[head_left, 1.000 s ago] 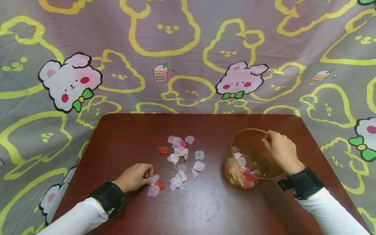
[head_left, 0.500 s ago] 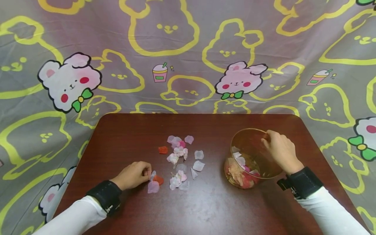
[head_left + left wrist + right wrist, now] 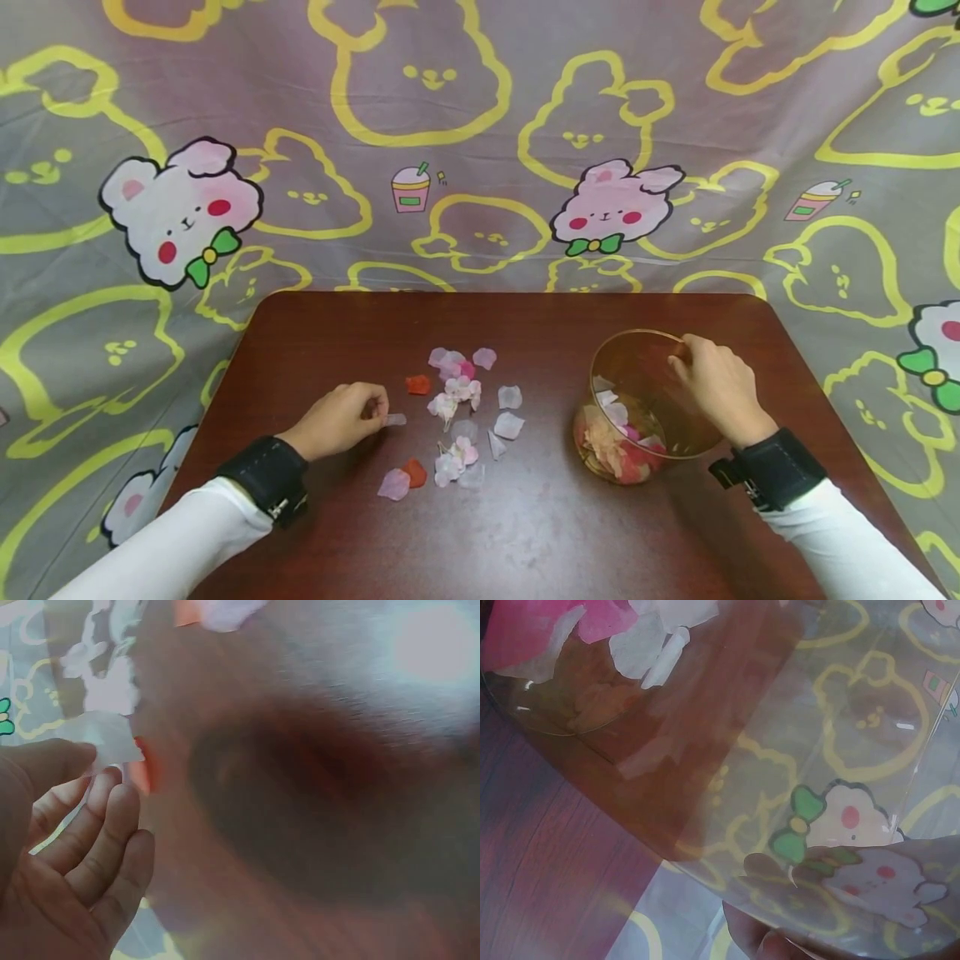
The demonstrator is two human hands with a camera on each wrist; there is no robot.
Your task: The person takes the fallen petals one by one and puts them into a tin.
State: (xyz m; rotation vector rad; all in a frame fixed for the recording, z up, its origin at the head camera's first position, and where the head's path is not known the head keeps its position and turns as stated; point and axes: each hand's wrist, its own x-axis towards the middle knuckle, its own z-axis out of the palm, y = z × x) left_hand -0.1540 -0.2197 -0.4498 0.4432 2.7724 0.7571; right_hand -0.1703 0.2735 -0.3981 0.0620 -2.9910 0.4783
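Pinching a pale petal (image 3: 393, 419) between thumb and fingers, the left hand (image 3: 341, 419) hovers just above the brown tabletop (image 3: 525, 533), beside the loose petals (image 3: 461, 400); the right hand (image 3: 716, 385) has its grip curled on the rim of the clear bowl (image 3: 637, 367), which tilts and holds more petals inside.

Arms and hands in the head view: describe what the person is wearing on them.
Both arms are covered by long white sleeves. At each wrist sits a broad black band carrying a small camera unit: one behind the left hand, with a silver metal buckle on it, and one behind the right hand. Both hands are bare, with no gloves or rings showing.
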